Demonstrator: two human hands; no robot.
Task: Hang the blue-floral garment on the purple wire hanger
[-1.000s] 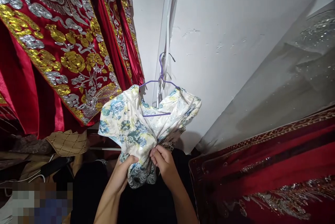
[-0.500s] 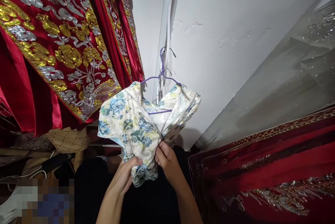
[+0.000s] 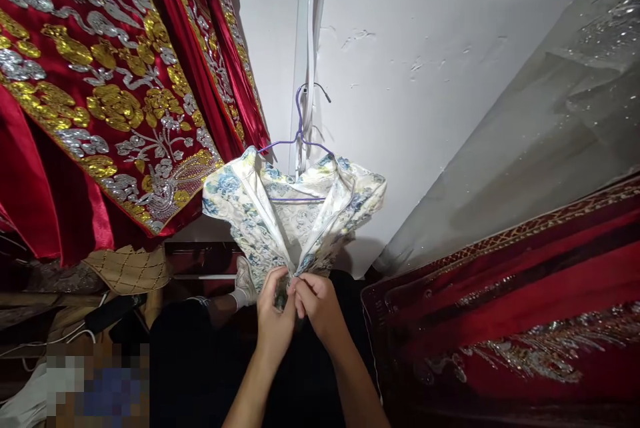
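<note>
Cream brocade printed with blue and green flowers: one short floral garment [image 3: 280, 215], head view, hung on a purple wire hanger [image 3: 299, 141] whose hook catches a white strip [image 3: 306, 48] running down the white wall [image 3: 425, 115]; the garment sits in the middle of the frame, collar uppermost, its two front edges drawn down and together to a point just above the hands. Left hand [image 3: 274, 318]: fingers pinched on the left front edge at the closure, thumb side pressed close to the other hand. Right hand [image 3: 316, 308]: fingers curled and gripping the right front edge, knuckles touching the left hand; both hands are clenched on cloth, neither is slack. What the fingertips hold between them, a button, a loop or a zip pull, is hidden by the fingers and cannot be told. Handling note, as a judgement: the work at the closure goes best with both edges kept level and lightly taut, pulling down no harder than the thin hanger hook will bear, since the wire looks easily unseated from the strip. Adjacent items, same view: red satin robe [image 3: 100, 95] with gold and silver embroidery, hanging to the left, just beside the garment's shoulder; a second red embroidered cloth [image 3: 500, 335] at lower right; a sheer grey sequinned fabric [image 3: 550, 128] above it; a tan quilted piece [image 3: 130, 268] at lower left
</note>
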